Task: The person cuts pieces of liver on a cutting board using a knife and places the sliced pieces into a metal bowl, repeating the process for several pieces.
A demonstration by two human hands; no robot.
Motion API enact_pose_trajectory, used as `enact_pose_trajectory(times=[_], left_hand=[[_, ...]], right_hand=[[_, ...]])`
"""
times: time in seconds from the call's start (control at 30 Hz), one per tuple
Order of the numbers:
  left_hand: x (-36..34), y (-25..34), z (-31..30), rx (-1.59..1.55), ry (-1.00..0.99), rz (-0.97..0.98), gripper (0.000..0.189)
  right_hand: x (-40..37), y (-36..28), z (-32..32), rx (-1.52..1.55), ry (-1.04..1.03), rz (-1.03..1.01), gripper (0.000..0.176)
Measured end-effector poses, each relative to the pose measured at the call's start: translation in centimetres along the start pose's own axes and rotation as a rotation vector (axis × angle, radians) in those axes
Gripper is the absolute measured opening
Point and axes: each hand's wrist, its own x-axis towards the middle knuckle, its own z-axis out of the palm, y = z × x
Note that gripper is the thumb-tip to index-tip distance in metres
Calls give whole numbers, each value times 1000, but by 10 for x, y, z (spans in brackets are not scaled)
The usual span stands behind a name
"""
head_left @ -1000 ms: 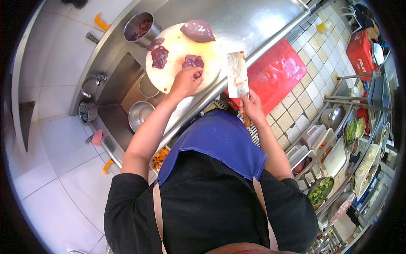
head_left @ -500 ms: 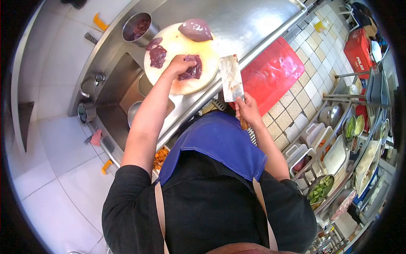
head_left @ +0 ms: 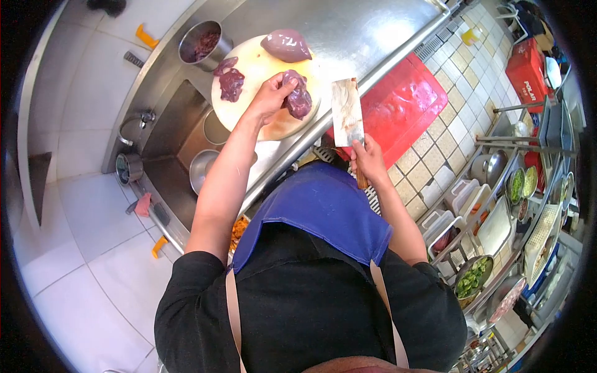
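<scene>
Dark red meat (head_left: 298, 97) is pinched in my left hand (head_left: 270, 99), over the right part of a round, pale cutting board (head_left: 249, 121). My right hand (head_left: 369, 160) grips the wooden handle of a cleaver (head_left: 347, 112), whose wide, smeared blade points up, just right of the board. On the board's far side lies a large smooth piece of meat (head_left: 286, 45). Smaller dark pieces (head_left: 231, 84) rest at its left. A metal pot (head_left: 202, 43) with dark red bits inside stands beyond the board's left edge.
A steel sink (head_left: 170, 152) with metal bowls (head_left: 201, 168) lies left of the board. Beyond the counter's steel edge (head_left: 398, 55) is a red bin lid (head_left: 407, 102). Shelves at the right hold trays and a pan of greens (head_left: 474, 276). A red box (head_left: 526, 73) stands farther back.
My left hand has lifted the meat and moved it slightly right, and the meat now hangs more bunched from the fingers. The cleaver in my right hand has shifted slightly right.
</scene>
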Motion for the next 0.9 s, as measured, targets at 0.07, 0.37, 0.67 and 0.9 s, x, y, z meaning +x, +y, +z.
enact_pose_trajectory(times=[0.07, 0.37, 0.67, 0.9], left_hand=[[-3, -6, -5, -81, 63, 4, 23], [-53, -93, -103, 240, 573, -149, 20], [-31, -80, -76, 1188, 372, 555, 39], [-20, -99, -65, 1424, 269, 247, 64]], right_hand=[[3, -3, 0, -5, 4, -15, 16], [5, -5, 5, 0, -84, 11, 16], [33, -13, 59, -36, -200, 111, 16], [55, 8, 102, 36, -157, 126, 17]])
